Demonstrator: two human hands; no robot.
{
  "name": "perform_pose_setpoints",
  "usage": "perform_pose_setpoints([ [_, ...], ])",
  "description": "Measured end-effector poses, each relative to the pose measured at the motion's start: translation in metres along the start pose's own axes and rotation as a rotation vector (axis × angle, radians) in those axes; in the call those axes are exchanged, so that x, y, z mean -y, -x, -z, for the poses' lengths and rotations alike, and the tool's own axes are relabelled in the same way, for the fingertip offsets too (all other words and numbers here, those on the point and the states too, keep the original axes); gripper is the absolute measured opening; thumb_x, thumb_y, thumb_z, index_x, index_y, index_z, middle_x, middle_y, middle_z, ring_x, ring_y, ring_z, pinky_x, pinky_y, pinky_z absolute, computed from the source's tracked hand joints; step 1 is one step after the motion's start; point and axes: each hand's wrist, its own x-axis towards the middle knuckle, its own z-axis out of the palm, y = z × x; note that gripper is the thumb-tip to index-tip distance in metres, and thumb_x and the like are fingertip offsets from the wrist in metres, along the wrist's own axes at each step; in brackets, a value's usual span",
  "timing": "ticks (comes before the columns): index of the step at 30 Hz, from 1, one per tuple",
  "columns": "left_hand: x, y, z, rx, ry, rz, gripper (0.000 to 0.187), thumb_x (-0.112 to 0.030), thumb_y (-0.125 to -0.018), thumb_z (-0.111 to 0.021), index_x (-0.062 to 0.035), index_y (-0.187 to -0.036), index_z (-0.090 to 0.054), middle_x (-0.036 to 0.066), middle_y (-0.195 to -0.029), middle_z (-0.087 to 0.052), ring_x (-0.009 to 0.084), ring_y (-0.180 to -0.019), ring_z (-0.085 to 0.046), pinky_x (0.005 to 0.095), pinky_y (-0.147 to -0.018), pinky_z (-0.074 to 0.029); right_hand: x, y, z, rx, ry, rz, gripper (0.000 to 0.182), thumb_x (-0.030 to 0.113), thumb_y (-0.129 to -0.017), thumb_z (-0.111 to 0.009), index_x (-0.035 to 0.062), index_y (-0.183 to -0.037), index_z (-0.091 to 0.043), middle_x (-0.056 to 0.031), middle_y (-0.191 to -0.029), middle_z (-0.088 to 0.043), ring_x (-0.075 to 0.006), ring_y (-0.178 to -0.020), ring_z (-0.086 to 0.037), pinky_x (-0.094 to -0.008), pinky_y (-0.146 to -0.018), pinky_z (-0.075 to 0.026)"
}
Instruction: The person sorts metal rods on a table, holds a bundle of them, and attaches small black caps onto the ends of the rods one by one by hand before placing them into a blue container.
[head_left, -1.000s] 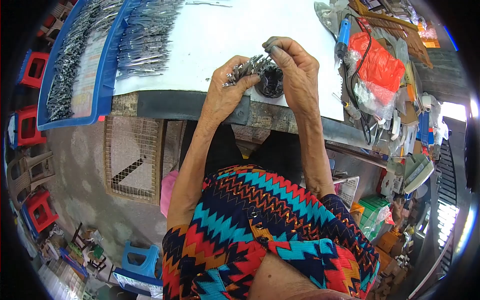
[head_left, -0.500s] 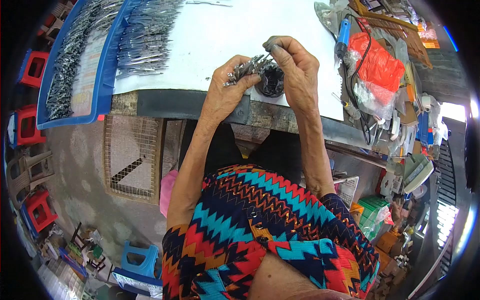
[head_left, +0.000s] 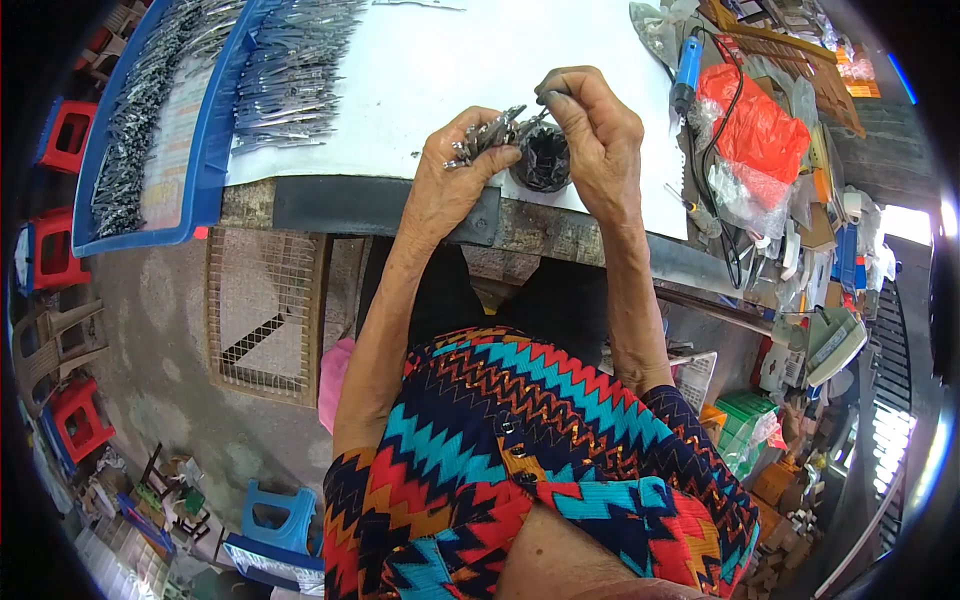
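A bunch of thin metal pieces (head_left: 486, 136) is gripped in my left hand (head_left: 455, 170), fanning out between thumb and fingers. Just right of it, my right hand (head_left: 597, 135) pinches thumb against forefinger near the tip of a slim dark piece that slants down toward the bunch. A round black container (head_left: 543, 165), apparently lined with dark plastic, stands on the white table covering (head_left: 420, 70) between and below both hands. More slender metal pieces (head_left: 288, 80) lie in a dense row on the table to the left. Their exact kind is too small to make out.
At the left a blue tray (head_left: 212, 180) holds piles of similar metal pieces. To the right lie a blue pen-shaped tool (head_left: 688, 65) with a black cord, a red plastic bag (head_left: 750, 125) and assorted clutter. The table's dark front edge (head_left: 380, 208) runs before me.
My right hand has shifted slightly right and up, and the slim piece at its fingertips has moved with it. My left hand stays nearly in place, its bunch turned a little.
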Motion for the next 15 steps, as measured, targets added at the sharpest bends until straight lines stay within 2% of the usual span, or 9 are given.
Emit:
perform_pose_setpoints([
  [4,0.0022,-0.0001,-0.0006,-0.01,0.028,-0.008,0.023,-0.018,-0.076,-0.069,-0.0054,-0.093,-0.061,-0.002,-0.072,-0.059,0.0058,-0.065,-0.053,0.019,-0.059,-0.042,0.0023,0.0008,0.0002,-0.003,0.004,-0.017,0.005,0.003,-0.084,-0.053,-0.0012,-0.087,-0.055,-0.0081,-0.084,-0.056,-0.0155,-0.072,-0.055,-0.0274,-0.062,-0.044],
  [7,0.003,-0.0008,-0.0015,-0.025,0.023,-0.049,0.023,-0.015,-0.075,-0.069,-0.0051,-0.094,-0.06,-0.004,-0.067,-0.056,0.004,-0.059,-0.048,0.0186,-0.053,-0.038,0.005,0.0035,-0.0003,-0.016,-0.005,-0.024,0.005,0.003,-0.084,-0.053,-0.001,-0.087,-0.055,-0.0079,-0.084,-0.056,-0.0147,-0.073,-0.055,-0.0269,-0.062,-0.044],
  [10,0.0038,-0.001,-0.0014,-0.028,0.06,-0.019,0.022,-0.013,-0.075,-0.069,-0.0047,-0.093,-0.06,-0.004,-0.067,-0.057,0.004,-0.06,-0.048,0.0188,-0.054,-0.039,0.004,0.0058,-0.0012,-0.047,-0.022,-0.018,0.005,0.003,-0.085,-0.052,-0.0006,-0.087,-0.055,-0.0078,-0.085,-0.056,-0.0142,-0.073,-0.055,-0.0271,-0.062,-0.044],
  [15,0.0033,-0.0014,0.0012,-0.011,0.053,0.003,0.021,-0.012,-0.076,-0.069,-0.0043,-0.092,-0.059,0.0,-0.075,-0.061,0.0052,-0.069,-0.056,0.0179,-0.06,-0.045,0.0014,0.0067,-0.0006,-0.054,0.005,0.001,0.004,0.002,-0.085,-0.052,-0.0002,-0.086,-0.055,-0.0076,-0.085,-0.055,-0.0151,-0.074,-0.055,-0.0278,-0.063,-0.045],
])
